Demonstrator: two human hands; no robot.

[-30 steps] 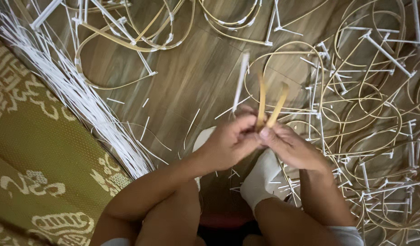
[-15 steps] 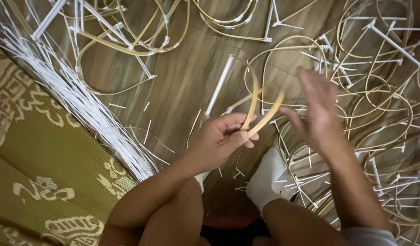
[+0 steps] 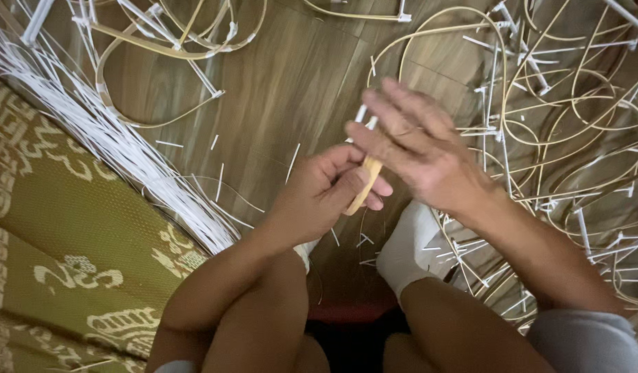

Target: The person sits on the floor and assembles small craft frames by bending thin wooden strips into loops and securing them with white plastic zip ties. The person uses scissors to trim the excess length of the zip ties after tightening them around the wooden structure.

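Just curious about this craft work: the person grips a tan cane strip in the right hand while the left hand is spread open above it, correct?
Not quite: the hands are swapped. In the head view, the left hand grips the tan cane strip, and the right hand is spread open above it, fingers extended.

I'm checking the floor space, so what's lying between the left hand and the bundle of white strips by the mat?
In the head view, bare wooden floor with a few short white offcuts lies between the left hand and the white strip bundle.

Strip bundle [image 3: 105, 138] lies left on the floor [image 3: 298, 83] (beside the mat [image 3: 63, 242]), hoops [image 3: 575, 124] right.
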